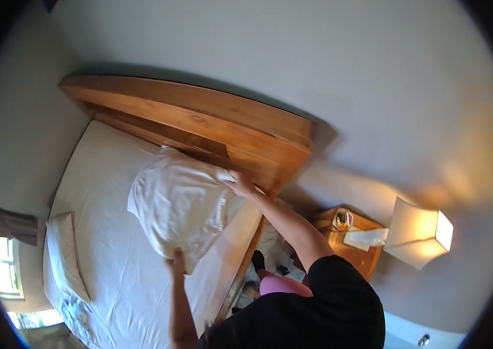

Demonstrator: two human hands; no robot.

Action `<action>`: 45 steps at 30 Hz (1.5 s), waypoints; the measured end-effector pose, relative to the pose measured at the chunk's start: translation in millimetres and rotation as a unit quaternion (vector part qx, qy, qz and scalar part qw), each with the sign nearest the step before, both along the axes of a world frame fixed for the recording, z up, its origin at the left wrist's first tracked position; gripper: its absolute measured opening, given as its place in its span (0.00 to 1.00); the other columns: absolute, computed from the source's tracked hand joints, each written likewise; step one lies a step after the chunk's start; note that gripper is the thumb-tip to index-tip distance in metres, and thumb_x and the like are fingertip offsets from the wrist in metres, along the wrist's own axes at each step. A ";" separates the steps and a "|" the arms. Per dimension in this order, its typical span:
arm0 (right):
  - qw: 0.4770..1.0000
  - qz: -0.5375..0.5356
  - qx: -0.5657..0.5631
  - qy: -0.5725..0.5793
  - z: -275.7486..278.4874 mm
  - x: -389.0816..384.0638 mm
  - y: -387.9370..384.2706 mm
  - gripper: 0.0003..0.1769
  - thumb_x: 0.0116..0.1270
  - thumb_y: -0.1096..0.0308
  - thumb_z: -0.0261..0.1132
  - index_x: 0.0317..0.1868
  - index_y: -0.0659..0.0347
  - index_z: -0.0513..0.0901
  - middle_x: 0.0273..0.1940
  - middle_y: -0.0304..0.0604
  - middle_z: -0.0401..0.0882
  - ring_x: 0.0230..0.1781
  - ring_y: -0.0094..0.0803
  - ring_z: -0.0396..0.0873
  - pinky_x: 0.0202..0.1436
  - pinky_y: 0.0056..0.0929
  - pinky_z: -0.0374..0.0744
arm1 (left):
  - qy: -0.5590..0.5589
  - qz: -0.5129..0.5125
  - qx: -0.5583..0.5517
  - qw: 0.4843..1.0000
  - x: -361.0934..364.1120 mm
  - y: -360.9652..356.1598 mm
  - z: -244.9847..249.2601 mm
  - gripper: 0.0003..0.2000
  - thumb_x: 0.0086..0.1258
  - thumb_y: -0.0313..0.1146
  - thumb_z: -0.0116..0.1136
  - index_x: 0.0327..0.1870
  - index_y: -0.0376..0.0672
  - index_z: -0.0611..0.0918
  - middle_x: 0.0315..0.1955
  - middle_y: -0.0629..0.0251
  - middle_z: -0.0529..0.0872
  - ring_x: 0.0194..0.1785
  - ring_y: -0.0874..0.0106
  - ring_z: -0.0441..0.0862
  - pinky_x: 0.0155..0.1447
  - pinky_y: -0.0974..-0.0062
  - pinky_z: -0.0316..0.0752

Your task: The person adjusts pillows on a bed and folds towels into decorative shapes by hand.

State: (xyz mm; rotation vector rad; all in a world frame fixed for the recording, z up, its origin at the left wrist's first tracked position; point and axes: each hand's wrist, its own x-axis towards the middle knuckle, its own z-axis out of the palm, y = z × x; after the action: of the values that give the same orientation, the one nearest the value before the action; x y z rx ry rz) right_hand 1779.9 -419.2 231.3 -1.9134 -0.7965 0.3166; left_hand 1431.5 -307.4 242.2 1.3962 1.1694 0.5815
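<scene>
A white pillow [175, 198] in a pillowcase is held over the bed, near the headboard end. My right hand [242, 185] is closed on its upper right corner, close to the wooden headboard. At the lower edge, near another corner, my left hand [177, 264] is closed on the fabric. The pillowcase hangs in loose folds between the two hands. Under it spreads a pale fitted sheet [115, 232] covering the mattress.
The wooden headboard [200, 116] runs along the wall. A second pillow [67, 256] and a bluish crumpled cloth [76, 319] lie at the bed's far side. Right of the bed, a wooden nightstand [339, 247] carries a lit lamp [412, 232]. Items litter the floor beside the bed.
</scene>
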 end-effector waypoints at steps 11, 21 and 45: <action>0.984 -0.117 -0.114 -0.075 -36.7 8.6 -51.0 0.12 0.57 0.67 0.67 0.39 0.59 0.75 0.32 0.50 0.79 0.35 0.47 0.79 0.37 0.42 0.74 | 0.128 -0.112 -0.156 0.973 13.0 -79.9 -38.7 0.12 0.64 0.41 0.59 0.35 0.41 0.81 0.19 0.69 0.78 0.20 0.76 0.77 0.20 0.71 0.71; 0.964 0.097 -0.119 -0.218 -23.5 -69.2 10.2 0.38 0.56 0.67 0.65 0.68 0.55 0.59 0.66 0.52 0.58 0.67 0.53 0.56 0.66 0.57 0.56 | 0.273 -0.303 0.037 0.912 -3.0 -102.2 -107.0 0.40 0.53 0.37 0.66 0.68 0.53 0.57 0.67 0.42 0.54 0.64 0.47 0.65 0.67 0.61 0.64; 0.836 0.080 -0.526 -0.136 -133.7 -137.7 44.6 0.38 0.69 0.41 0.41 0.74 0.47 0.44 0.76 0.41 0.33 0.76 0.45 0.38 0.66 0.62 0.56 | 0.263 -0.033 -0.111 0.958 -267.6 -82.2 -186.3 0.23 0.59 0.43 0.62 0.53 0.42 0.78 0.52 0.49 0.78 0.58 0.54 0.73 0.62 0.63 0.68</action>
State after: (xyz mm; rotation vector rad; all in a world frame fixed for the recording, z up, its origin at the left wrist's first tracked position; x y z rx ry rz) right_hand 1642.2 -374.7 97.6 -2.9786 -1.0968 0.6992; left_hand 1163.8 -389.6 55.8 1.4281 1.5459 0.0170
